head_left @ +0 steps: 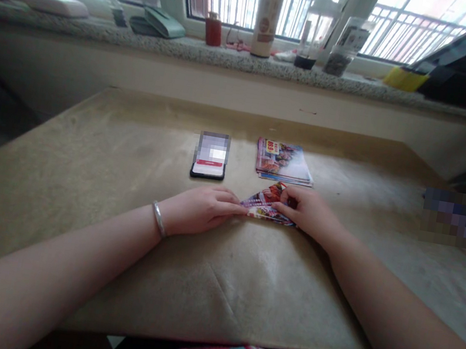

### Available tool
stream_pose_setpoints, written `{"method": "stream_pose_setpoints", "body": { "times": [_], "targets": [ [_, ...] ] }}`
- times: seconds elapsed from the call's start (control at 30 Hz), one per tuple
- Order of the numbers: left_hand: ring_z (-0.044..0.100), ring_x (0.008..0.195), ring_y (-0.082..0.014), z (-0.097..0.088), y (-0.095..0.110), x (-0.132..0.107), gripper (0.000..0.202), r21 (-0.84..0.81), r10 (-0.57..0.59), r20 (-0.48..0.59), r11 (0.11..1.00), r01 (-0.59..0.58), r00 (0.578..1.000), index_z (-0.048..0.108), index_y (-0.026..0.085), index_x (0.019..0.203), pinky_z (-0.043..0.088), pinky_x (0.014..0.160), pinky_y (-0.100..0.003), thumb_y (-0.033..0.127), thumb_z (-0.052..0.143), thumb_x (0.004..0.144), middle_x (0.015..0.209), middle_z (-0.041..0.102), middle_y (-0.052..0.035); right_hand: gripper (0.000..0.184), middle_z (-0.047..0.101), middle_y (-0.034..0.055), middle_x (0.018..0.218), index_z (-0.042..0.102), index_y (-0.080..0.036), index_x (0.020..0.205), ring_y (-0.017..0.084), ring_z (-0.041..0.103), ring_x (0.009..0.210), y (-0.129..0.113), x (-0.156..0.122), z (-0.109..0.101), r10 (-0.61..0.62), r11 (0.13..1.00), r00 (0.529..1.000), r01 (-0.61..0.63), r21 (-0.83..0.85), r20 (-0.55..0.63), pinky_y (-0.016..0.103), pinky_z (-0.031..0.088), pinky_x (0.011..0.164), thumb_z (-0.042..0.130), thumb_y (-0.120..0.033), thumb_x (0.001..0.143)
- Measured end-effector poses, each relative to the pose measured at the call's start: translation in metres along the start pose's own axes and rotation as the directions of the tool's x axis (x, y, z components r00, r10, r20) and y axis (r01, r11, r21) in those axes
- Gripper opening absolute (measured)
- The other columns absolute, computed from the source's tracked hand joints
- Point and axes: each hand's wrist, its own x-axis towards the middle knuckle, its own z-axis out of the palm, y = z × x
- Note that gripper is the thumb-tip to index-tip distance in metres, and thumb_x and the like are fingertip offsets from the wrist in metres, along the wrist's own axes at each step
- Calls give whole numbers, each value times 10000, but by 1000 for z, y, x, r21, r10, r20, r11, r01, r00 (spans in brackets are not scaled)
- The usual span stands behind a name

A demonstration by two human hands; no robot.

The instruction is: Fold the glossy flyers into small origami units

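Folded paper [261,208] flat-ish on table [152,286] in front of you, just nearer you than stack of printed sheets [284,162]. Your R hand [309,211] pinches its R part btwn thumb & fingers. Your L hand [205,205], w/ silver bangle [158,218] on wrist, touches L tip, fingers nearly straight; can't tell if gripping or just pressing. Phone [209,169] near, beyond L hand.

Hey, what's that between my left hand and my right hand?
A folded, colourfully printed paper: in the head view, your left hand touches its left corner and your right hand its right part.
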Motion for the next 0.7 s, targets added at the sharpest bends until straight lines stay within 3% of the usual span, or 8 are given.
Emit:
{"method": "stream_pose_setpoints", "body": {
  "times": [0.33,0.47,0.53,0.6,0.7],
  "targets": [
    [611,1043,-179,1,1,-2,352,-13,-33,-36,999,32,999,586,205,1242,520,916,-333,168,466,914,1172,642,-91,214,576,9,692,530,-199,657,145,503,616,5,1,-2,-26,997,1000,25,-69,-17,249,356,567,609,-317,817],
    [606,1075,-194,1,4,0,383,24,-8,-13,1000,8,1000,541,200,1296,519,928,-345,186,473,919,1211,623,-106,159,639,30,778,592,-211,723,179,568,692,3,-1,-7,-50,981,998,40,-192,-46,278,390,590,596,-332,828],
    [585,1130,-201,0,7,1,399,23,3,13,1000,-4,1000,518,199,1319,504,965,-354,199,477,923,1269,594,-109,126,677,56,931,647,-223,871,214,607,827,-3,-3,-11,-117,960,991,98,-262,-58,322,438,688,570,-321,851],
    [556,1187,-202,0,8,1,428,10,11,37,1000,-11,999,481,204,1352,482,1004,-358,214,483,925,1326,557,-105,216,680,71,1068,651,-226,1032,242,603,963,-12,-6,-15,-237,926,971,213,-311,-39,389,441,843,533,-330,885],
    [512,1249,-200,1,8,2,479,-9,15,50,1000,-15,999,423,210,1394,453,1043,-362,242,499,922,1381,510,-105,222,686,53,1101,664,-252,1035,295,504,1163,-28,-9,-15,-383,856,923,338,-391,-42,508,301,1042,522,-348,895]
  ]
}}
